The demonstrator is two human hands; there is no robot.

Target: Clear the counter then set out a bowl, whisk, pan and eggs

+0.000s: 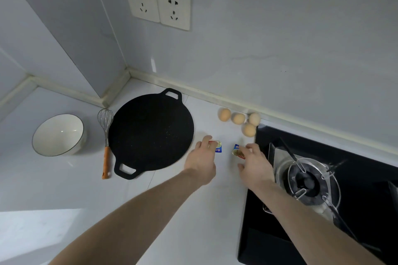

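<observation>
A white bowl [58, 134] stands at the left of the white counter [193, 221]. Beside it lies a wire whisk [106, 142] with an orange handle. A flat black pan [150, 133] with two loop handles rests in the middle. Several brown eggs [238, 119] lie by the back wall. My left hand [202, 162] is over a small red and blue packet [217, 146], fingers on it. My right hand [256, 168] pinches a second small blue and gold packet [238, 150] just above the counter.
A black gas hob [355, 178] with a metal burner ring fills the right side, its edge next to my right hand. Two wall sockets [157, 4] sit on the grey wall above the pan. A wall corner juts out behind the whisk.
</observation>
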